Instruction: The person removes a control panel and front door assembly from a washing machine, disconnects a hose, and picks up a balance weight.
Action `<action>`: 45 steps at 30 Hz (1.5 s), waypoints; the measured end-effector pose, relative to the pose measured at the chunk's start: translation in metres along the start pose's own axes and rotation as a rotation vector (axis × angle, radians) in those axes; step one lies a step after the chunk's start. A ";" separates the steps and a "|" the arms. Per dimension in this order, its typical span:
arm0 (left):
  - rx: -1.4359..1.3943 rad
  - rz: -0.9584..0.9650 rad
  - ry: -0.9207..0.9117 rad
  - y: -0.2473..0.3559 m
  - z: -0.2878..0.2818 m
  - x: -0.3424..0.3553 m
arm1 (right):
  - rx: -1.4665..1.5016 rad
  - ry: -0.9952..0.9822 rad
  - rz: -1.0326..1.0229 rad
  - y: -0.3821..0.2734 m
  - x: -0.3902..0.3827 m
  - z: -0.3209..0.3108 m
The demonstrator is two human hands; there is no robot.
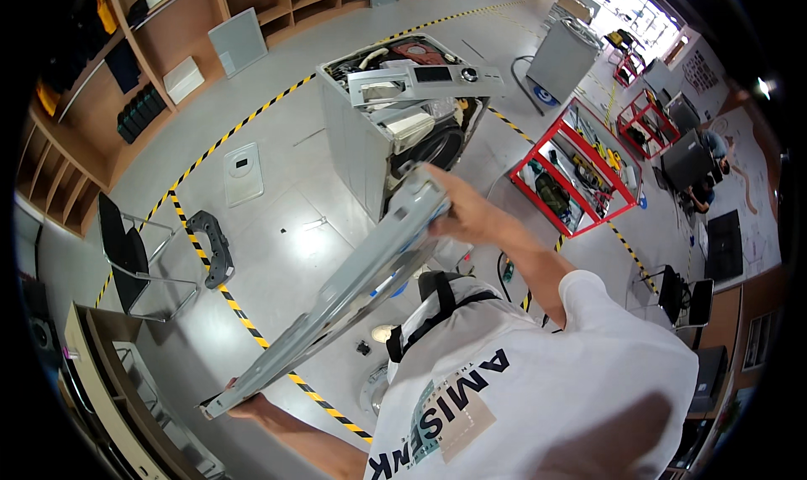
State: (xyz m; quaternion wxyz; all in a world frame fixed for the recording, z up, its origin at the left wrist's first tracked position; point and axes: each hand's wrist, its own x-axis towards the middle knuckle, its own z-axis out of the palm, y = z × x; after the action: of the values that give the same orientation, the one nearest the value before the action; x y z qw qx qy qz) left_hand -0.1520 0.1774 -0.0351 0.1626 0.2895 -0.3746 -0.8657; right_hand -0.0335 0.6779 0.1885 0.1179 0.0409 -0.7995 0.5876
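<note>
Above a floor [277,257], the left hand [252,408] and right hand [466,213] grip opposite ends of a slanting grey metal panel [343,293], near an open-topped washing machine [349,148], with a red tool cart [543,139] to the right

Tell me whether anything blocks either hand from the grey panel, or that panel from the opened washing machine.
Nothing visible does. The right hand holds one end of the grey panel, the left hand the other. No object shows between the panel and the opened washing machine, though the panel hides part of the view there.
</note>
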 end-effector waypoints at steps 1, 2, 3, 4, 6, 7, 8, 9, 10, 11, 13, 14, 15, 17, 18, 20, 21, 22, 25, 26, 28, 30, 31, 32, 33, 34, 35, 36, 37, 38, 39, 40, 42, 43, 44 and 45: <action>0.009 0.008 -0.049 -0.012 0.009 -0.006 | -0.019 0.028 -0.038 0.008 -0.005 -0.016; 0.019 0.034 -0.094 -0.019 0.016 -0.011 | -0.073 0.058 -0.017 0.020 -0.009 -0.033; 0.034 0.042 -0.147 -0.028 0.020 -0.018 | -0.131 0.085 0.010 0.032 -0.014 -0.051; 0.043 0.027 -0.207 -0.049 0.028 -0.024 | 0.083 0.161 0.119 0.056 -0.024 -0.074; 0.074 0.007 -0.227 -0.072 0.051 -0.041 | 0.076 0.271 0.210 0.087 -0.046 -0.114; 0.101 -0.014 -0.192 -0.083 0.067 -0.053 | 0.030 0.377 0.210 0.096 -0.054 -0.127; 0.122 -0.016 -0.268 -0.100 0.076 -0.060 | -0.030 0.484 0.219 0.102 -0.064 -0.142; 0.139 -0.009 -0.342 -0.114 0.084 -0.065 | 0.046 0.562 0.181 0.109 -0.069 -0.154; 0.163 -0.019 -0.386 -0.130 0.088 -0.067 | 0.117 0.636 0.133 0.116 -0.072 -0.169; 0.198 -0.037 -0.437 -0.145 0.094 -0.070 | 0.132 0.633 0.050 0.126 -0.083 -0.186; 0.232 -0.073 -0.458 -0.161 0.122 -0.093 | 0.156 0.645 0.084 0.132 -0.093 -0.214; 0.247 -0.084 -0.446 -0.169 0.128 -0.096 | 0.167 0.647 0.099 0.134 -0.093 -0.225; 0.260 -0.096 -0.434 -0.179 0.135 -0.100 | 0.225 0.673 0.077 0.138 -0.094 -0.233; 0.294 -0.106 -0.449 -0.196 0.159 -0.117 | 0.336 0.733 0.037 0.147 -0.099 -0.249; 0.311 -0.112 -0.457 -0.205 0.170 -0.125 | 0.369 0.783 0.079 0.150 -0.099 -0.258; 0.278 -0.153 -0.493 -0.223 0.186 -0.129 | 0.352 0.821 0.169 0.170 -0.100 -0.278; 0.262 -0.174 -0.509 -0.233 0.193 -0.131 | 0.342 0.839 0.215 0.180 -0.100 -0.289; 0.269 -0.186 -0.527 -0.243 0.199 -0.132 | 0.383 0.844 0.238 0.193 -0.100 -0.298; 0.286 -0.239 -0.555 -0.270 0.219 -0.143 | 0.437 0.793 0.271 0.229 -0.101 -0.328; 0.289 -0.266 -0.550 -0.278 0.228 -0.150 | 0.475 0.815 0.265 0.239 -0.098 -0.336; 0.254 -0.334 -0.639 -0.288 0.240 -0.157 | 0.561 0.789 0.254 0.263 -0.095 -0.357; 0.210 -0.352 -0.666 -0.305 0.245 -0.151 | 0.638 0.785 0.276 0.278 -0.091 -0.374; 0.181 -0.358 -0.681 -0.311 0.251 -0.152 | 0.639 0.792 0.265 0.284 -0.090 -0.382; 0.253 -0.384 -0.637 -0.313 0.255 -0.154 | 0.642 0.801 0.255 0.291 -0.090 -0.389; 0.250 -0.397 -0.614 -0.315 0.256 -0.154 | 0.644 0.812 0.246 0.296 -0.092 -0.395; 0.238 -0.408 -0.597 -0.320 0.262 -0.156 | 0.655 0.816 0.255 0.302 -0.094 -0.401; 0.228 -0.419 -0.581 -0.324 0.265 -0.159 | 0.665 0.823 0.264 0.306 -0.098 -0.406; 0.255 -0.404 -0.541 -0.326 0.268 -0.161 | 0.677 0.831 0.274 0.310 -0.102 -0.409; 0.233 -0.418 -0.556 -0.331 0.273 -0.163 | 0.682 0.833 0.267 0.311 -0.104 -0.413; 0.212 -0.432 -0.572 -0.335 0.279 -0.163 | 0.688 0.837 0.260 0.313 -0.105 -0.416; 0.191 -0.446 -0.588 -0.336 0.283 -0.163 | 0.695 0.842 0.253 0.314 -0.107 -0.418; 0.218 -0.487 -0.515 -0.339 0.290 -0.166 | 0.671 0.831 0.218 0.315 -0.107 -0.422; 0.217 -0.521 -0.540 -0.346 0.303 -0.169 | 0.624 0.810 0.150 0.317 -0.109 -0.426; 0.215 -0.534 -0.550 -0.349 0.307 -0.170 | 0.591 0.822 0.150 0.315 -0.110 -0.426; 0.205 -0.524 -0.557 -0.354 0.309 -0.168 | 0.558 0.834 0.150 0.312 -0.110 -0.427; 0.208 -0.521 -0.534 -0.359 0.303 -0.155 | 0.524 0.846 0.151 0.309 -0.112 -0.426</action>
State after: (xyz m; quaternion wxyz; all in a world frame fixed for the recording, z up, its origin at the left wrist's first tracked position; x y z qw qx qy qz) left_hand -0.2430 0.6614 -0.0757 -0.1965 0.1543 -0.4035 -0.8802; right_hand 0.0714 1.1685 -0.0050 0.3747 -0.2305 -0.5078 0.7406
